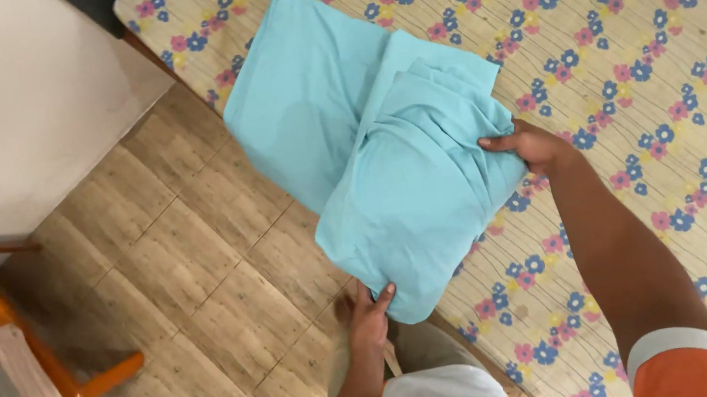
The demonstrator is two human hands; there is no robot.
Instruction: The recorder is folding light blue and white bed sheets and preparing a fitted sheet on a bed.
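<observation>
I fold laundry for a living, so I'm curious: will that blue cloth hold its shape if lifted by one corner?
Probably not. The blue cloth creases softly and drapes over the bed edge, so it looks floppy and light. Both hands, left and right, pinch it.

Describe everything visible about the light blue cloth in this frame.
The light blue cloth is plain, soft-looking fabric, folded into overlapping layers with creases. It lies on the flowered bed cover, its lower part hanging past the edge above the tiled floor. The left hand pinches its bottom corner; the right hand grips its right edge.
</observation>
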